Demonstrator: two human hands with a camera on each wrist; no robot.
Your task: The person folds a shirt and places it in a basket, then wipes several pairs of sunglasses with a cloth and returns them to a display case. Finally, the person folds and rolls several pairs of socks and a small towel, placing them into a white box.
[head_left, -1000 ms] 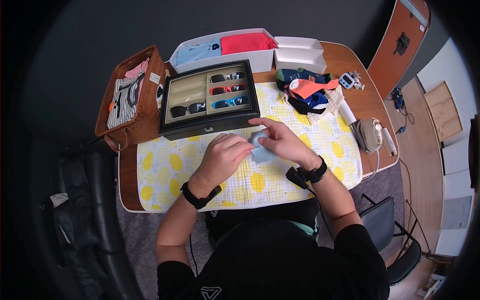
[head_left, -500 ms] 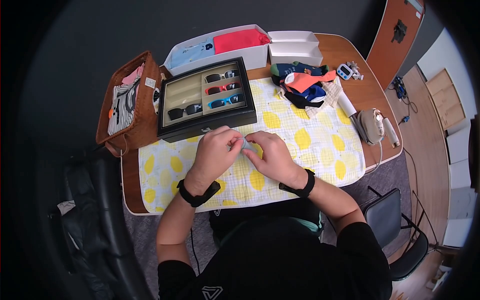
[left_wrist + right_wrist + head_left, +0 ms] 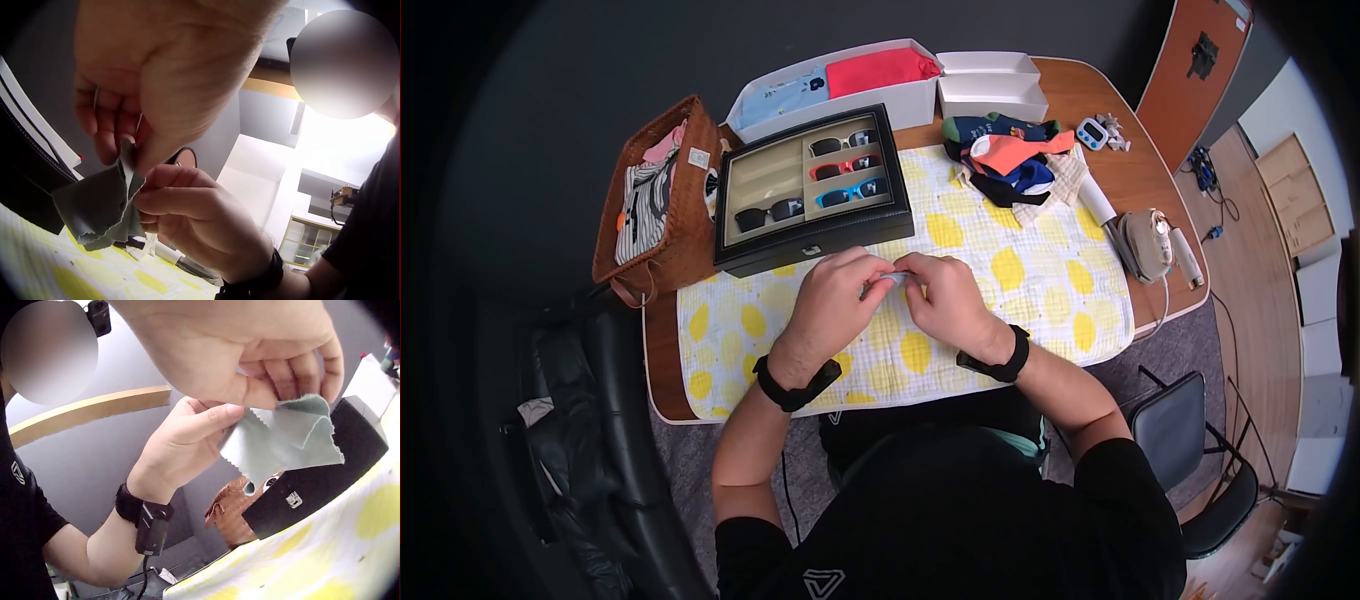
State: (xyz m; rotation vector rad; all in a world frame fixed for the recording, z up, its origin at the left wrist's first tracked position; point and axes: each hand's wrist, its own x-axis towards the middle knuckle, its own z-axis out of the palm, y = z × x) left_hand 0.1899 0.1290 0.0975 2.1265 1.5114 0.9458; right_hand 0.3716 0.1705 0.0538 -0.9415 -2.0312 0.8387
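Note:
A small pale blue-grey cloth with zigzag edges [image 3: 94, 206] hangs folded between the two hands, above the lemon-print mat [image 3: 915, 350]. The left hand [image 3: 836, 298] pinches its top edge between thumb and fingers. Close beside it, the right hand [image 3: 948, 305] pinches the same edge. In the right wrist view the cloth [image 3: 281, 440] droops below the fingertips, its layers partly apart. Just behind the hands stands the black glasses case [image 3: 815, 240], holding several pairs of sunglasses under its lid.
A wicker basket of clothes [image 3: 690, 215] stands at the left. White boxes [image 3: 915, 105] line the back, one holding folded clothes. Socks [image 3: 1015, 155] lie in a pile at the back right, near a blue-and-white timer [image 3: 1090, 134] and a beige device [image 3: 1142, 240].
The hands have drawn together at the cloth, and the right hand has shifted left. The cloth, spread flat below the fingers a second ago, now shows only as a thin strip from above.

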